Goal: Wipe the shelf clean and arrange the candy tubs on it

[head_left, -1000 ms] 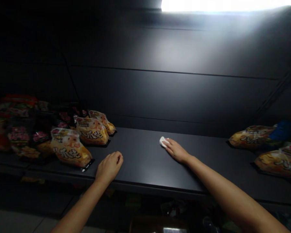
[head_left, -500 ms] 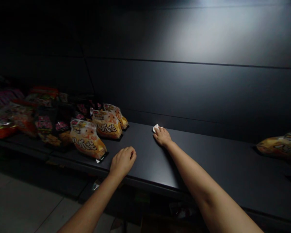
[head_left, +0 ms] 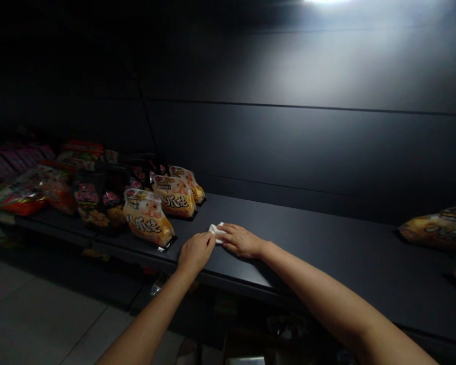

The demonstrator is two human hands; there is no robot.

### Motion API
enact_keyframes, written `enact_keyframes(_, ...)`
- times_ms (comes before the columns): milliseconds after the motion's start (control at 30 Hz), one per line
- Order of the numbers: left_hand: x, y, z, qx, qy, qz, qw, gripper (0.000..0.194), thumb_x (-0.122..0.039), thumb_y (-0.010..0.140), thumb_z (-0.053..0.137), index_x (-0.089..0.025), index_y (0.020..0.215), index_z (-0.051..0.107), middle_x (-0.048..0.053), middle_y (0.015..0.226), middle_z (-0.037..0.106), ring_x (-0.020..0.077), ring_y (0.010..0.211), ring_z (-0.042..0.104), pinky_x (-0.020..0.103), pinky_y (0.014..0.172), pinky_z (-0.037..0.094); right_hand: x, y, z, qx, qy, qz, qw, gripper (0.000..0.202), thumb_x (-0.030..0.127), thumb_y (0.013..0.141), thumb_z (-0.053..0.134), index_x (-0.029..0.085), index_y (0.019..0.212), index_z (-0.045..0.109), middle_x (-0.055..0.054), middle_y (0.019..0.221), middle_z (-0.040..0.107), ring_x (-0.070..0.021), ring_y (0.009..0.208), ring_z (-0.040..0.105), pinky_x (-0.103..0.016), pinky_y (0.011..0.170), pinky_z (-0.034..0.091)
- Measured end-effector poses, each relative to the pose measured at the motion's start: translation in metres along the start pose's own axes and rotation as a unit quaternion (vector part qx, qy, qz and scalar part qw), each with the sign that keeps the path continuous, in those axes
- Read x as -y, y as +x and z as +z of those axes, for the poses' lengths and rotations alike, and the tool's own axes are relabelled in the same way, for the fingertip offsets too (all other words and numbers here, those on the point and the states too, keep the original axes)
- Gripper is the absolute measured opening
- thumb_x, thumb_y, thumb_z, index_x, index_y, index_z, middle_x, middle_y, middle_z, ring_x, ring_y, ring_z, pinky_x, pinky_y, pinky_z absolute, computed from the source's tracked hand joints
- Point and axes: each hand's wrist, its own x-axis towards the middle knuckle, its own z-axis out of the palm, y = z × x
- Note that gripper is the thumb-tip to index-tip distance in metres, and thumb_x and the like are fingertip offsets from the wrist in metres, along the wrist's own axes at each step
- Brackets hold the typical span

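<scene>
My right hand (head_left: 241, 240) presses a small folded white cloth (head_left: 215, 233) flat on the dark grey shelf (head_left: 285, 228), its fingers over the cloth. Close against the cloth's left side is my left hand (head_left: 196, 251), curled into a loose fist at the shelf's front edge. Nothing shows in its fingers, and I cannot tell whether it touches the cloth. Just left of this hand stands a yellow and white snack bag (head_left: 148, 215) with dark lettering. Behind it stand two bags of the same kind, one a yellow snack bag (head_left: 175, 195).
Black and pink snack bags (head_left: 89, 200) and orange-red bags (head_left: 57, 190) crowd the shelf's left part. At the far right lies another yellow bag (head_left: 437, 228). A dark back panel (head_left: 289, 147) rises behind. Below are dim lower-shelf goods and a tiled floor (head_left: 15, 299).
My right hand has drawn the cloth from the back of the shelf toward the front left, beside my left hand. My left hand stays near the front edge. The view has shifted slightly.
</scene>
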Motion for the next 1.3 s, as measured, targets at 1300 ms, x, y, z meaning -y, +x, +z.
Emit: enact_keyframes(1300, 0.022, 0.009, 0.02, -0.017, -0.099, 0.049, 0.994, 0.047, -0.044, 0.095, 0.022, -0.026, 0.096, 0.065, 0.002, 0.104, 0.072, 0.0215, 0.104, 0.065, 0.035, 0.093, 0.048, 0.082, -0.319, -0.057, -0.106, -0.126, 0.41, 0.897, 0.041, 0.034, 0.1, 0.041, 0.028, 0.139, 0.05, -0.007, 0.148, 0.046, -0.0236, 0.136, 0.041, -0.045, 0.112, 0.034)
